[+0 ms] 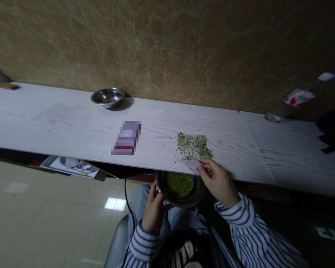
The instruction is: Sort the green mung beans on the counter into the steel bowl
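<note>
Below the table's front edge, my left hand [155,201] grips the rim of a metal bowl [197,199]. Inside it lie many small green beans [180,184], which look like mung beans. Above the bowl's right side, my right hand [218,182] pinches a thin, see-through piece of plastic [190,163] between thumb and fingers. Its far end rests at the near border of a spread of green beans [194,145] on the table. A few beans lie loose around that spread. The plastic's exact kind cannot be made out.
An empty steel bowl [108,98] stands near the wall. A blurred-out phone-like object [127,137] lies left of the beans. To the right are a clear bottle [293,100] and a dark object [333,130]. An open drawer [72,166] shows under the white table [156,119].
</note>
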Tool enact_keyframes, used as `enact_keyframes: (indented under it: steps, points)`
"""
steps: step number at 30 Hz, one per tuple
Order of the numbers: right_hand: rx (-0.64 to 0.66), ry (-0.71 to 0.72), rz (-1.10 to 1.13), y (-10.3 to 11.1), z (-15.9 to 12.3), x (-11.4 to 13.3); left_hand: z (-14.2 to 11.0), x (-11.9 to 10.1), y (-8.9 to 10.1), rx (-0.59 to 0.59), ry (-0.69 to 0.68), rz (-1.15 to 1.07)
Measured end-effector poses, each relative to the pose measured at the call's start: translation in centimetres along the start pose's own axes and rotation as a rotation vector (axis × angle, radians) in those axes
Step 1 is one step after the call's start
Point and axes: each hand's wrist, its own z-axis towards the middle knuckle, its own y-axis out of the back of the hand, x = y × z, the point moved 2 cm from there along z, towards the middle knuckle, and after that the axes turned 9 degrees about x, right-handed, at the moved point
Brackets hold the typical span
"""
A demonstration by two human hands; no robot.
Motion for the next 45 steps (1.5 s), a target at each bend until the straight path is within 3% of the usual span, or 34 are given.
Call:
enact_keyframes:
  steps: [21, 33, 37, 45]
  points:
    - [-0.067, -0.079, -0.035, -0.8, 2.3, 0.7, 0.3, -0.4, 0.6, 0.004, -0.02, 0.002]
    - [0.006, -0.04, -0.049, -1.4, 3.7, 2.1, 0.5, -1.1, 0.8, -0.004, -0.031, 0.007]
    - [-0.03, -0.075, 0.012, -1.1, 6.2, 2.2, 0.7, -1.5, 1.1, -0.016, -0.045, 0.005]
    - [-0.003, -0.106, -0.022, -1.0, 14.0, 2.7, 0.9, -1.5, 1.0, -0.014, -0.039, -0.021]
